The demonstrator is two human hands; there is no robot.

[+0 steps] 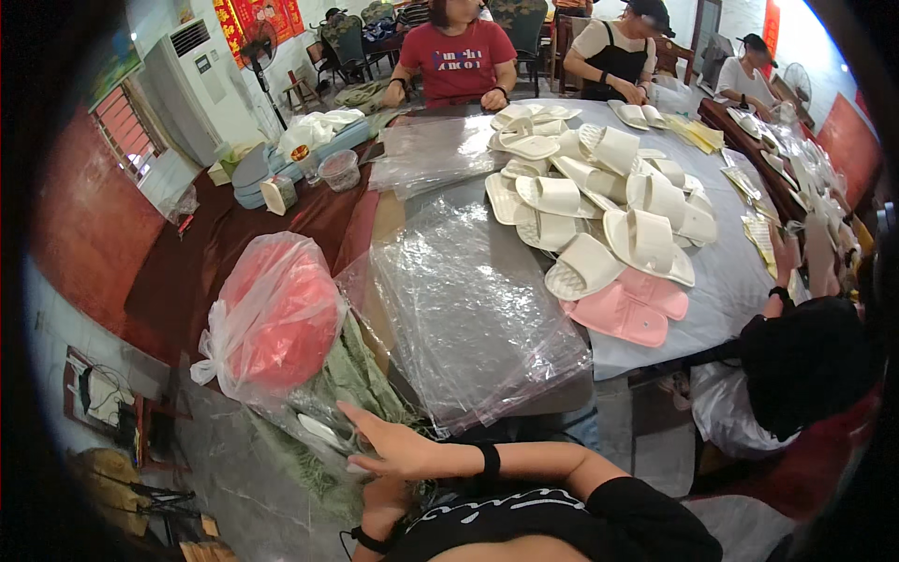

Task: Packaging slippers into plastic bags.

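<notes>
A clear bag [325,438] lies left of the hands [401,451].

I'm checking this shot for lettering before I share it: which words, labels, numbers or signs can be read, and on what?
No wording copied here, only where it stands:
Red T-shirt: pale lettering across the chest, partly blurred.
Black shirt, the wearer's own: white script, seen at a slant.
Red wall hangings: gold characters, cut off by the edge.
White cabinet: small panel, too small to read.
Slippers: none I can make out.
</notes>
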